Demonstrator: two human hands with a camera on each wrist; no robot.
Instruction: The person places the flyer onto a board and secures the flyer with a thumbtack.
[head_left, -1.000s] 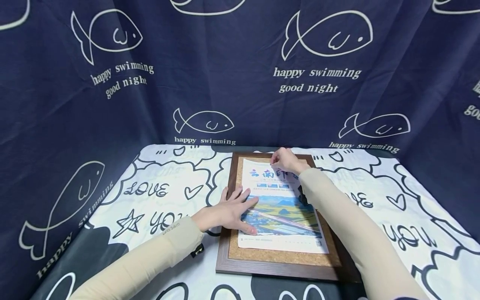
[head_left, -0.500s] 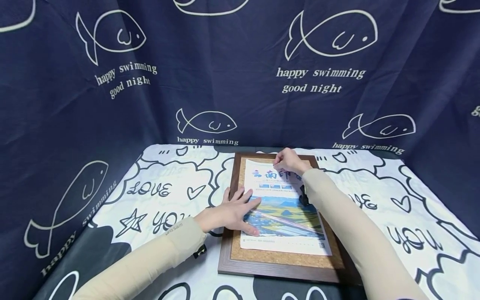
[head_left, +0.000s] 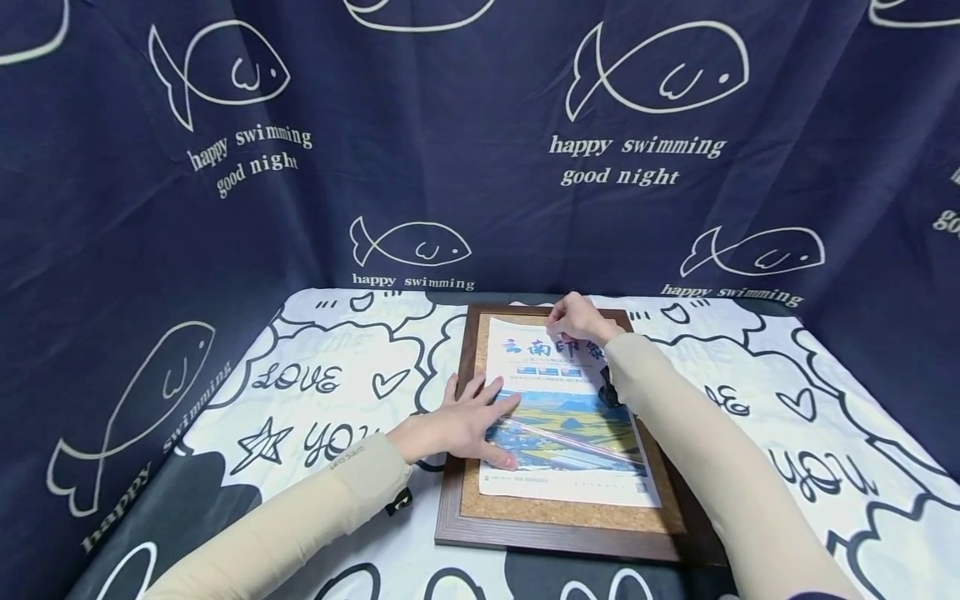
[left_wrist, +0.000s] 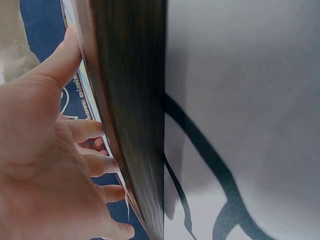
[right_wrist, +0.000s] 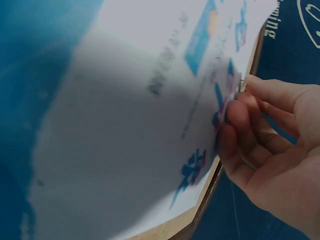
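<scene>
A printed paper poster (head_left: 573, 433) with blue lettering and a landscape picture lies on a cork board (head_left: 555, 512) in a dark brown wooden frame (head_left: 525, 536). My left hand (head_left: 461, 425) rests with spread fingers on the poster's left edge, the wrist crossing the frame. At the poster's top edge, my right hand (head_left: 576, 319) has its thumb and fingertips together. A small thin pin (right_wrist: 242, 81) shows at the tips in the right wrist view, mostly hidden by them. Its curled fingers (right_wrist: 235, 117) lie against the lettering.
The board lies on a white cloth (head_left: 300, 375) with black outline drawings and lettering. A navy curtain (head_left: 420, 150) with white fish rises behind and at both sides. The wooden side of the frame fills the middle of the left wrist view.
The right hand stays at the poster's top edge, with only slight movement of the fingers. The left hand keeps its place on the poster. The head view shifts a little.
</scene>
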